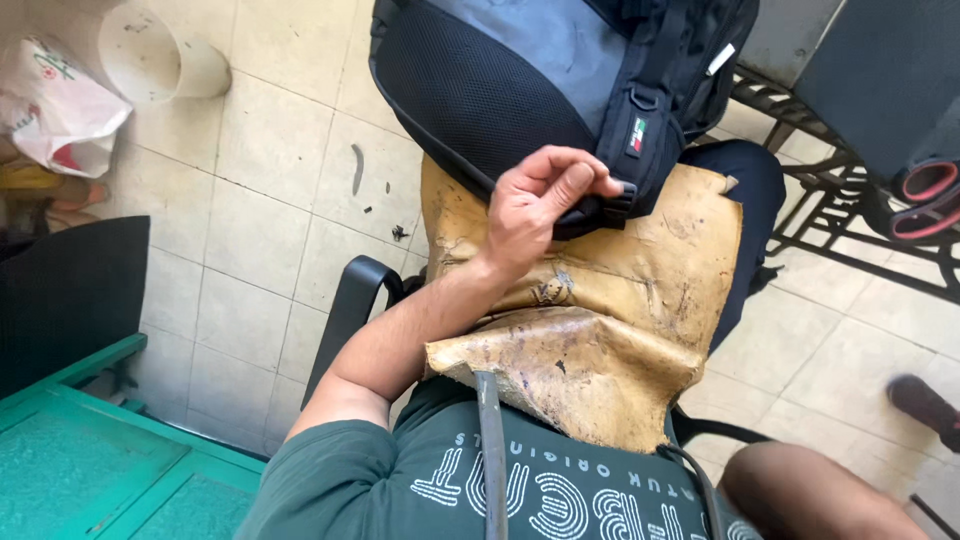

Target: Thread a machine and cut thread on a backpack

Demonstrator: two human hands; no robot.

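Observation:
A black and grey backpack (pixel 520 70) with a mesh back panel rests on my knees, over a worn tan leather sheet (pixel 620 330) spread across my lap. My left hand (pixel 540 205) reaches forward and pinches a black strap (pixel 640 150) at the backpack's lower edge, thumb against the fingers. Another black strap (pixel 350 310) hangs off my left side. A skin-coloured limb (pixel 800 490) shows at the bottom right; my right hand is out of view. A narrow dark strip (pixel 490 450) runs down my green shirt.
A white bucket (pixel 150 55) and a white plastic bag (pixel 55 105) lie on the tiled floor at the top left. A green surface (pixel 90 460) fills the lower left. A black metal frame (pixel 840 210) stands at the right, with a dark shoe (pixel 925 405) below it.

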